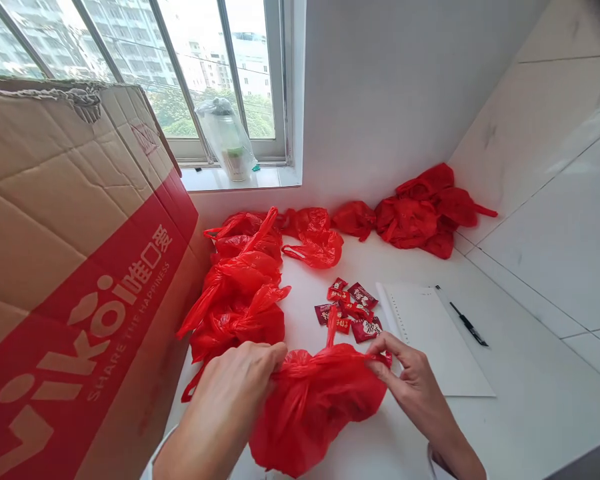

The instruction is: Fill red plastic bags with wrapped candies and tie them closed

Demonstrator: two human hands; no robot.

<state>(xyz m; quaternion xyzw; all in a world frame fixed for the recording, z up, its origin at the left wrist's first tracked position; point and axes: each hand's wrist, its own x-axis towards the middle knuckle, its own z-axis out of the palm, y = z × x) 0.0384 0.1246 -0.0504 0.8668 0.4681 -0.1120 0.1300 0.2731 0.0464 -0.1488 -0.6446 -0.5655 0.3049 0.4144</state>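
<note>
- While both hands grip the red plastic bag (320, 400) at the near side of the worktop (525, 360), its top edge draws into a creased line between them
- Closed on the rim at one side, the left hand (241, 379) hides most of its own fingers from where I stand; the right hand (409, 373) pinches the opposite corner between thumb and bent forefinger
- To handle it well, I'd say, an even and gentle pull from both sides matters most, since film this thin could stretch or split under a hard tug
- A pinch taking in all the layers of the rim ought to hold better than one layer alone, and the loose strand standing up between the hands is best left free of the fingers
- The bag looks soft and slack, its lower part sagging in rounded folds; whether anything lies inside, I cannot tell
- Just beyond it lie small wrapped packets (363, 328), flat, shiny and crimp-edged, in dark maroon and bright red
- More crinkled red bags (243, 273) bunch up at left, knotted and glossy, beside a creased cardboard box (110, 167) with a ragged upper edge
- Smooth white paper (443, 347) and a slim black pen (469, 325) lie to the right
</note>
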